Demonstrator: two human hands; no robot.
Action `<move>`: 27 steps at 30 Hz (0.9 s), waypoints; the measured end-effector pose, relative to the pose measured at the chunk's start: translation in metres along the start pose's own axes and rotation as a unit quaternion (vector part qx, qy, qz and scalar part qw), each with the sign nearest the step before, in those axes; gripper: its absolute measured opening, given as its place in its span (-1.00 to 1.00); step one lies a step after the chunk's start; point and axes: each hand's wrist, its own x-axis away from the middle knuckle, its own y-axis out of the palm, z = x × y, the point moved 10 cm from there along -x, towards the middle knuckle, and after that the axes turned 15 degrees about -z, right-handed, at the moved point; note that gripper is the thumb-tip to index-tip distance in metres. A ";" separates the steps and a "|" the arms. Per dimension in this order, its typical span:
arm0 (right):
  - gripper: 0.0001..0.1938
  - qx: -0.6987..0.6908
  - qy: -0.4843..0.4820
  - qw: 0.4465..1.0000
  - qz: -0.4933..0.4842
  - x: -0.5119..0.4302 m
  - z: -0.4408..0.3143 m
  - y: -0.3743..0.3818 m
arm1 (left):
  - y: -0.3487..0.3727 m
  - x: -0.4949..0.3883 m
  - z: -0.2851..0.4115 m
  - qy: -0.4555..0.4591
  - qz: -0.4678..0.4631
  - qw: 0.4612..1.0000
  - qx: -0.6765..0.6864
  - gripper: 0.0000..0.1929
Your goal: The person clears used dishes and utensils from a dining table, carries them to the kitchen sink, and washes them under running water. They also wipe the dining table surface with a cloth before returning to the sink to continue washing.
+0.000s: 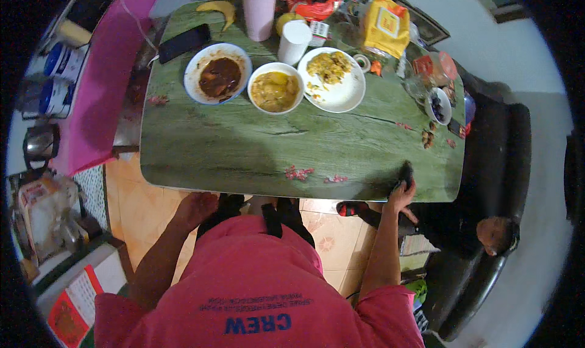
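Observation:
My right hand is at the near right edge of the green wood-patterned table. Its fingers are closed around a small dark object, too blurred to name. Hanging at my side, my left hand is just below the table's near edge; how its fingers are set is hard to make out. Across the table stand a bowl of dark brown sauce, a smaller bowl of yellowish food in liquid and a white plate partly covered with yellow food.
Behind the dishes are a banana, a smartphone, a pink tumbler, a white cylindrical container and a yellow wipes pack. A small bowl sits at right. Another person is on the black sofa.

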 end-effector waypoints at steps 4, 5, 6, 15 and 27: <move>-0.63 0.165 -0.220 0.961 -0.019 0.067 -0.088 0.104 | 0.004 0.019 0.008 0.043 0.057 0.997 0.022 -0.69; -0.59 0.113 -0.293 0.948 -0.053 0.096 -0.117 0.140 | 0.003 0.020 0.011 0.053 0.048 0.996 0.044 -0.69; -0.58 0.148 -0.326 0.924 -0.133 0.122 -0.154 0.182 | -0.013 0.025 0.008 0.081 0.060 0.992 0.078 -0.70; -0.61 0.092 -0.410 0.795 -0.438 0.328 -0.274 0.399 | -0.020 0.031 0.030 0.130 -0.015 0.984 0.121 -0.71; -0.59 0.286 -0.459 0.706 -0.457 0.308 -0.283 0.357 | -0.104 0.065 0.048 0.077 0.010 0.992 0.099 -0.77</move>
